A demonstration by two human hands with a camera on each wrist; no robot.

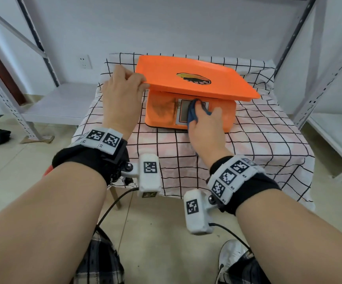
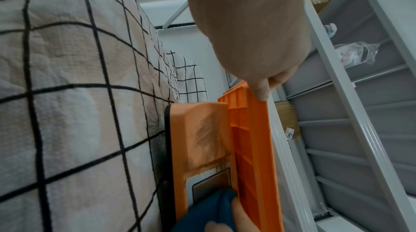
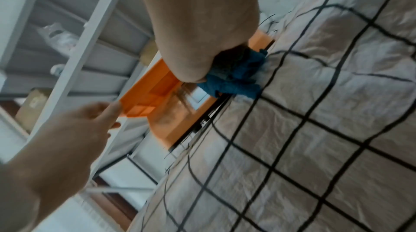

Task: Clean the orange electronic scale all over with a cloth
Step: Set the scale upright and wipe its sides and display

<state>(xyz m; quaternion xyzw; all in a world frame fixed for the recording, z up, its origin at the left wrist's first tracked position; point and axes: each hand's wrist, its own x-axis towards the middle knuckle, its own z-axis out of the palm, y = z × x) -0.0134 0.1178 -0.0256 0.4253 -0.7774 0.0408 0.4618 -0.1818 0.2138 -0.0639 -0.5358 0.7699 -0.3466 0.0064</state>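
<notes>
The orange scale [image 1: 190, 99] is stood mid-table on the checked tablecloth [image 1: 268, 140], its weighing tray [image 1: 186, 76] pinched at the near-left corner by the left hand [image 1: 123, 93], apparently so the body is steadied. The blue cloth [image 1: 192, 113] is bunched in the right hand [image 1: 205, 128] and pressed against the display panel [image 1: 183, 111]. Little headroom is left beneath the overhanging tray edge, though open tablecloth is offered in front and to the right.
</notes>
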